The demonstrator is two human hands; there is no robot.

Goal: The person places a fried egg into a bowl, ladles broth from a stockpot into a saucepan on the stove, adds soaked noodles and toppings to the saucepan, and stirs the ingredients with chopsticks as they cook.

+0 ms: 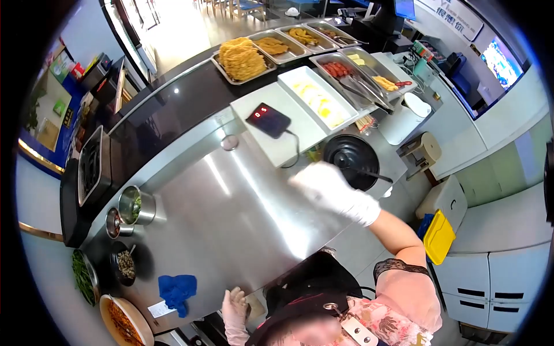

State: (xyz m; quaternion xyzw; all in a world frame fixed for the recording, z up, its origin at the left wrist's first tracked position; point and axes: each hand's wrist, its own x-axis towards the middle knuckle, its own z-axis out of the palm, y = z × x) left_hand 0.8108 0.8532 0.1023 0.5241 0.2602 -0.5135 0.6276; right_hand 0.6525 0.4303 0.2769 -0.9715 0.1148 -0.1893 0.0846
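My right hand (324,185), in a white glove, is raised over the right end of the steel counter (208,190). It is smeared by motion, so its fingers cannot be made out. Just beyond it sits a round black bowl (340,151) with a dark handled utensil (369,173) lying across it. At the counter's front edge my left hand (235,305) wears a pale glove. Its fingers are loosely bent and apart, and nothing shows in them. A crumpled blue cloth (178,291) lies to its left, with a small white paper (160,309) beside it.
A scale display (268,120) reading 0.5 stands on a white board. Behind are trays of food, including a stacked fried pile (241,57) and a white tray (346,118) of eggs. Metal pots (147,209) and bowls line the left. A yellow lid (440,236) is at right.
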